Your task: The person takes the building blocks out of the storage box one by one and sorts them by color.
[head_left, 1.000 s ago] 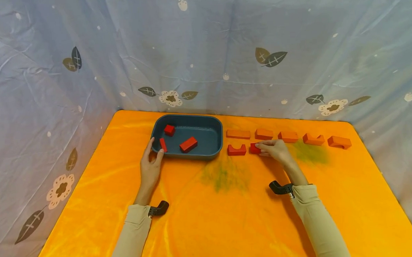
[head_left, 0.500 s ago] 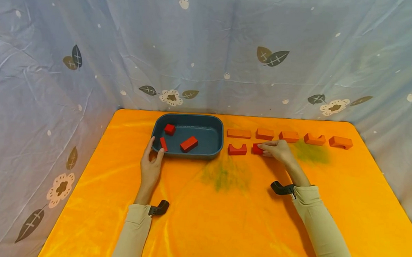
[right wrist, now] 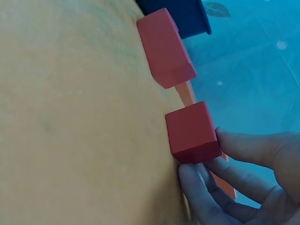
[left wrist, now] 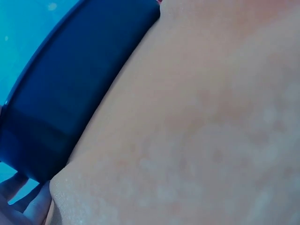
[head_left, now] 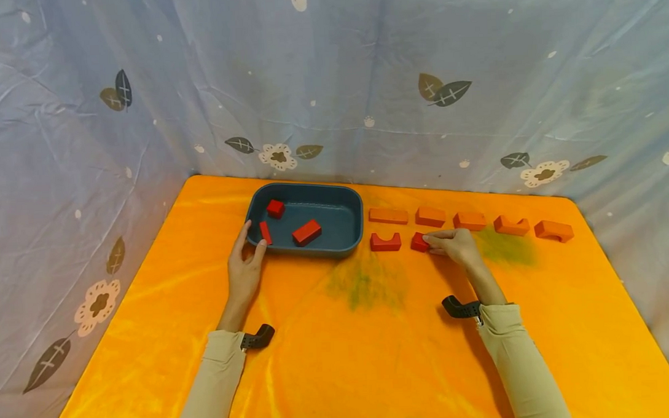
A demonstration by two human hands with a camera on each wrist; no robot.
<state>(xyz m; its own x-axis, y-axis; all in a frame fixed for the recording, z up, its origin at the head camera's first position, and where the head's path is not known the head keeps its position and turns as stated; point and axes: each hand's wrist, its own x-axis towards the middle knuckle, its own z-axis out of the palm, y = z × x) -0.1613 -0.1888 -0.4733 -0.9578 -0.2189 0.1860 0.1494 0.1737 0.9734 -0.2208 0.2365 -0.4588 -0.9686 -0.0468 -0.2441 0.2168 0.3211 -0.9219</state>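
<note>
Red square-faced block [head_left: 418, 242], pinched by the right hand [head_left: 459, 248] near a red block with a curved notch [head_left: 385, 243] on yellow cloth [head_left: 345, 344]; only the right wrist view clearly shows thumb [right wrist: 248, 147] and fingers [right wrist: 192, 180] on separate faces. Left hand [head_left: 245, 270], thumb and forefinger spread apart, touches a dark-blue rectangular tray [head_left: 339, 224] — the head view reveals three small red blocks [head_left: 306, 233] inside; the left wrist view, its outer wall.

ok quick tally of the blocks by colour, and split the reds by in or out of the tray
Red blocks in the blue tray: 3
Red blocks outside it: 2, the notched red block and the red block pinched by the right hand
Orange blocks: 5
Total: 10
</note>
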